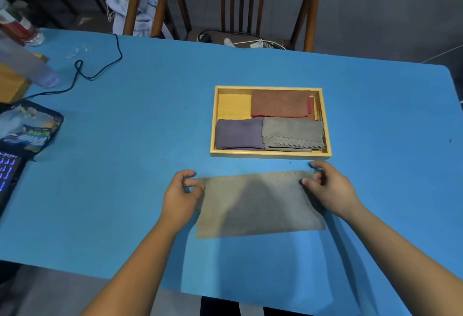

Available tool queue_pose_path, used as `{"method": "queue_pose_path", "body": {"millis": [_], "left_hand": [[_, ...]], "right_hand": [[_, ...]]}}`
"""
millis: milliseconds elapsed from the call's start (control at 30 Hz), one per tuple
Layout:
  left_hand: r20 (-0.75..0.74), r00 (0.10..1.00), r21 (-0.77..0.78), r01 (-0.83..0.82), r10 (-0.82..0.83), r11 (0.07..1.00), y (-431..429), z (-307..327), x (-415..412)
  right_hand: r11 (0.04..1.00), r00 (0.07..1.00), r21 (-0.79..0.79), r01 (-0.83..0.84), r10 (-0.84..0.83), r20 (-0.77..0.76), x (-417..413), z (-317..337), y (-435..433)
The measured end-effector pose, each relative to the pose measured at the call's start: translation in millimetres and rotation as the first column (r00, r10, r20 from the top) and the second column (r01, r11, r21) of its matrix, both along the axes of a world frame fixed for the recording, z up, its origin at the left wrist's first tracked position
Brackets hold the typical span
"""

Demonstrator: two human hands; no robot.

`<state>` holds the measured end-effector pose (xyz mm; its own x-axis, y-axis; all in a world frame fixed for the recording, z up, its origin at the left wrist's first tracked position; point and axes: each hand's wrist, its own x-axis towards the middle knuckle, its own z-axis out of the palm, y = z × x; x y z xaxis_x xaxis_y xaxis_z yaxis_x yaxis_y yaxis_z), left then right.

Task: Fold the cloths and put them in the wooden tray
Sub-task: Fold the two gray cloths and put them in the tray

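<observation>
A grey cloth [260,205] lies flat on the blue table, folded into a wide rectangle, just in front of the wooden tray [213,120]. My left hand [180,195] pinches its far left corner and my right hand [330,187] pinches its far right corner. Inside the tray lie three folded cloths: a brown one [280,103] at the back right, a purple one [238,133] at the front left, and a grey scalloped one [293,133] at the front right. The tray's back left part shows bare wood.
A black cable [100,70] loops across the table's left side. A dark snack bag [30,130], a lit keyboard [7,172] and a bottle [22,27] crowd the left edge. Wooden chairs [240,2] stand behind the table [125,165].
</observation>
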<state>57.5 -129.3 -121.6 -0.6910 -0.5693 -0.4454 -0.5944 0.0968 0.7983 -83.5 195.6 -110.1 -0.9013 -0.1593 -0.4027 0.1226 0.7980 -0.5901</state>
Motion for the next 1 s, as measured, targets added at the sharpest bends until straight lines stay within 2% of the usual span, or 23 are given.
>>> {"method": "queue_pose_path", "body": {"millis": [67,133,167,200,267,333,400,433,467,533,600,633,700,800,867,933,1000], "left_hand": [[0.024,1.000,-0.150,0.022,-0.018,0.988,-2.8,1.8,4.2],[0.021,0.977,-0.416,0.201,-0.211,0.887,0.2,8.5,24.1],[0.038,0.922,-0.504,0.351,-0.385,0.789,5.1,11.8,37.7],[0.087,0.827,-0.555,0.503,-0.555,0.663,11.1,13.5,50.5],[0.245,0.626,-0.607,0.694,-0.740,0.386,20.8,10.7,70.2],[0.318,0.546,-0.663,0.712,-0.775,0.230,23.5,8.2,76.7],[0.326,0.516,-0.734,0.666,-0.792,0.132,21.3,9.2,72.6],[0.327,0.517,-0.746,0.655,-0.791,0.120,18.3,9.9,69.4],[0.313,0.536,-0.737,0.658,-0.784,0.155,14.6,11.2,65.3],[0.222,0.654,-0.665,0.644,-0.724,0.378,7.6,15.9,53.1],[0.145,0.791,-0.516,0.572,-0.594,0.637,-0.1,15.9,34.5],[0.111,0.848,-0.438,0.510,-0.518,0.741,-4.3,14.2,23.7],[0.100,0.908,-0.343,0.415,-0.406,0.843,-10.2,9.3,3.6],[0.168,0.932,-0.364,0.361,-0.320,0.858,-9.8,0.0,-11.9],[0.229,0.931,-0.436,0.359,-0.284,0.825,-2.6,-1.7,-10.3],[0.263,0.934,-0.558,0.351,-0.242,0.752,6.2,5.1,-3.9],[0.191,0.943,-0.705,0.325,-0.272,0.631,22.8,15.0,0.5]], "right_hand": [[0.994,0.988,0.093,-0.057,0.070,-0.141,14.4,2.1,8.1],[0.963,0.917,0.121,-0.242,0.267,-0.297,36.4,5.0,18.1],[0.915,0.851,0.129,-0.383,0.404,-0.335,47.3,5.5,24.1],[0.842,0.770,0.162,-0.515,0.537,-0.344,56.7,4.7,29.9],[0.691,0.616,0.280,-0.667,0.722,-0.316,65.9,0.8,39.8],[0.614,0.535,0.361,-0.702,0.789,-0.301,65.0,0.1,42.6],[0.599,0.498,0.374,-0.708,0.799,-0.338,59.9,2.1,40.4],[0.609,0.500,0.363,-0.706,0.791,-0.353,57.3,3.7,38.5],[0.634,0.525,0.345,-0.692,0.770,-0.361,54.0,6.3,35.6],[0.751,0.661,0.280,-0.598,0.660,-0.357,44.7,13.7,26.3],[0.882,0.821,0.189,-0.431,0.470,-0.322,30.8,18.0,12.1],[0.922,0.871,0.151,-0.358,0.388,-0.303,22.8,16.9,4.5],[0.956,0.920,0.142,-0.258,0.288,-0.268,10.6,9.1,-8.5],[0.974,0.957,0.195,-0.119,0.165,-0.240,8.6,-6.0,-19.1],[0.976,0.951,0.214,-0.048,0.110,-0.287,14.0,-12.3,-19.8],[0.977,0.951,0.213,0.018,0.049,-0.306,18.6,-13.0,-19.8],[0.974,0.963,0.191,0.121,-0.069,-0.261,23.9,-11.3,-19.6]]}}
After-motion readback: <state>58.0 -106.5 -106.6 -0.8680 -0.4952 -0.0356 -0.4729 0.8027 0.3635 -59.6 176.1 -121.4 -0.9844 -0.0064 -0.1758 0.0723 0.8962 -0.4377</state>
